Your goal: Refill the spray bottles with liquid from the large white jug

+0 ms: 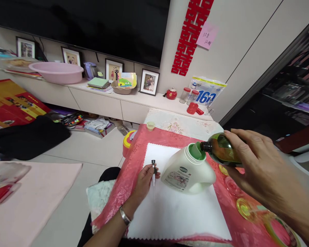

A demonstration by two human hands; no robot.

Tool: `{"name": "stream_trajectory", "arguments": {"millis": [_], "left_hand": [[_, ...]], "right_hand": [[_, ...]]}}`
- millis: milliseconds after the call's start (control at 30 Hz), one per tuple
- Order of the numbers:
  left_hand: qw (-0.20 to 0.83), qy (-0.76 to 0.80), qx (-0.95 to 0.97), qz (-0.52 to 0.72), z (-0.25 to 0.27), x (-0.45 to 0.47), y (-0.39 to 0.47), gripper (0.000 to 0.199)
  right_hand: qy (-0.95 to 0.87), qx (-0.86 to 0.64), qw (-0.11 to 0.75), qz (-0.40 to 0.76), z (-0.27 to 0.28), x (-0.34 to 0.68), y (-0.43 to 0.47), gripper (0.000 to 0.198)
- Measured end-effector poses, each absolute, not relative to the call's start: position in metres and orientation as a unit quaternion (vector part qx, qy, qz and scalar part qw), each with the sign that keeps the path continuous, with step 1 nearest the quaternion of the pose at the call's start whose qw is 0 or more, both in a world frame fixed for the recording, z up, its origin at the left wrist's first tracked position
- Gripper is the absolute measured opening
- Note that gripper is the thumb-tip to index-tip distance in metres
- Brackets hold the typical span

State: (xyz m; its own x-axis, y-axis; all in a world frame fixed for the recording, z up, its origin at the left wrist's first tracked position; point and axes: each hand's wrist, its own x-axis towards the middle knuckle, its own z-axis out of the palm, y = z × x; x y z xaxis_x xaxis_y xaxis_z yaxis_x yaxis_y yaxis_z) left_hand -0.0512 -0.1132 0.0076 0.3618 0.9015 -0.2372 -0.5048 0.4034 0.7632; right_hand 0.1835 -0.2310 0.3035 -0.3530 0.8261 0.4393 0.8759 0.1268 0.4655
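Note:
My right hand (257, 159) is wrapped round a dark green glass bottle (221, 147). The bottle is tipped on its side, its black threaded neck at the green spout of a pale detergent jug (189, 171). That jug stands uncapped on a white scalloped mat (180, 216). Between the fingers of my left hand (145, 180), left of the jug, is a dropper (153, 175) with a black cap and a clear thin tip, held upright. Whether liquid is flowing from the bottle I cannot tell.
A small pale cup (150, 126) sits at the far corner of the red tablecloth (128, 171). Several yellow and clear glass dishes, one a yellow dish (245, 208), lie under my right forearm. Behind stands a white cabinet with a pink basin (59, 73) and red-lidded jars (185, 95).

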Motion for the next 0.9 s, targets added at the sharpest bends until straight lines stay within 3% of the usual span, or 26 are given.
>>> {"name": "stream_trajectory", "arguments": {"millis": [900], "left_hand": [[0.772,0.333,0.296,0.454,0.0049,-0.0520,-0.1121,0.053]], "right_hand": [[-0.740,-0.564,0.002,-0.366,0.3129,0.1900,-0.2321,0.054]]}}
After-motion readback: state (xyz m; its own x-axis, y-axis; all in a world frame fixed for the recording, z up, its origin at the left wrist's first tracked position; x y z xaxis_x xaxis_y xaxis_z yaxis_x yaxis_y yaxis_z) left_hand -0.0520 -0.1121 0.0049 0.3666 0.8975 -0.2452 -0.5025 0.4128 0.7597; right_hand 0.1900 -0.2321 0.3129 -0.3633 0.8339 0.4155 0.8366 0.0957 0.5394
